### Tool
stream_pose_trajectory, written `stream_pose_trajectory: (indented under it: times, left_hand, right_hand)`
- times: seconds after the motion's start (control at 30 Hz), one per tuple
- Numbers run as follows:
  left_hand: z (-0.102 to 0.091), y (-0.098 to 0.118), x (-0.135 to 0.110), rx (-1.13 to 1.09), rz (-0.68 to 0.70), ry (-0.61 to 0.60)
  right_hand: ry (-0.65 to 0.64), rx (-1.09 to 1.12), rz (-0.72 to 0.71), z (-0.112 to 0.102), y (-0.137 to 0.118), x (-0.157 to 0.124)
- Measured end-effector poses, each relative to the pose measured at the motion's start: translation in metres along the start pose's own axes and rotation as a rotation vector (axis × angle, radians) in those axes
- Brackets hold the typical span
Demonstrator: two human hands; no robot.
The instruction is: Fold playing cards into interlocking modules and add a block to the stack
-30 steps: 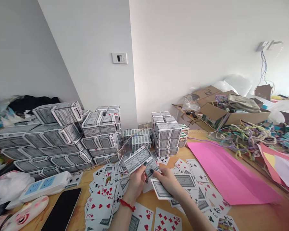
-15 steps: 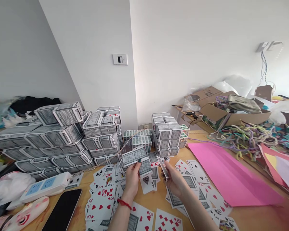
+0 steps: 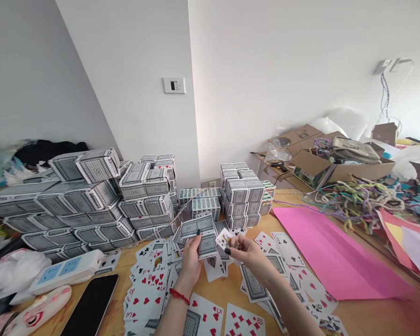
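Observation:
My left hand pinches a small stack of playing cards with grey patterned backs, held up above the wooden table. My right hand is closed on a single card, turned face up, just right of that stack. Loose cards lie scattered face up and face down on the table beneath both hands. A red string circles my left wrist.
Piles of boxed card decks stand at the back left and centre. A phone and a power strip lie at the left. Pink paper, coloured cords and cardboard boxes fill the right.
My right hand lifted one card off the table, raised it toward the left hand's stack and turned it face up. The left hand kept hold of its cards.

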State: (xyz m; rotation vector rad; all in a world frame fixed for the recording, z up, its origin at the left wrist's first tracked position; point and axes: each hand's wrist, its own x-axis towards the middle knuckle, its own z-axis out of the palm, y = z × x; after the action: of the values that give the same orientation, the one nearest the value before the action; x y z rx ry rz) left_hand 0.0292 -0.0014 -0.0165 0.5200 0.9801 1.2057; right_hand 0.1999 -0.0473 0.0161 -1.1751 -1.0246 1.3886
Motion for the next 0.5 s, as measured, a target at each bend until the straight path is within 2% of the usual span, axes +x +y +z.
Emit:
stream_pose_trajectory:
  times: [0.07,0.13,0.27,0.5]
  left_hand:
    - [0.001,0.003,-0.001,-0.085,-0.045,-0.011]
    - [0.001,0.005,0.0,-0.17,-0.085,-0.023]
    - [-0.002,0.006,0.002,-0.3,-0.148,-0.087]
    - [-0.001,0.007,0.003,-0.281,-0.153,-0.105]
  right_hand:
    - [-0.011,-0.048,-0.069,0.003,-0.004,-0.002]
    - [0.033,-0.06,-0.128,0.006,-0.009,-0.004]
    - [0.068,-0.065,-0.154,0.011,-0.016,-0.007]
    - [0.118,-0.196,-0.188,0.018,-0.017,-0.012]
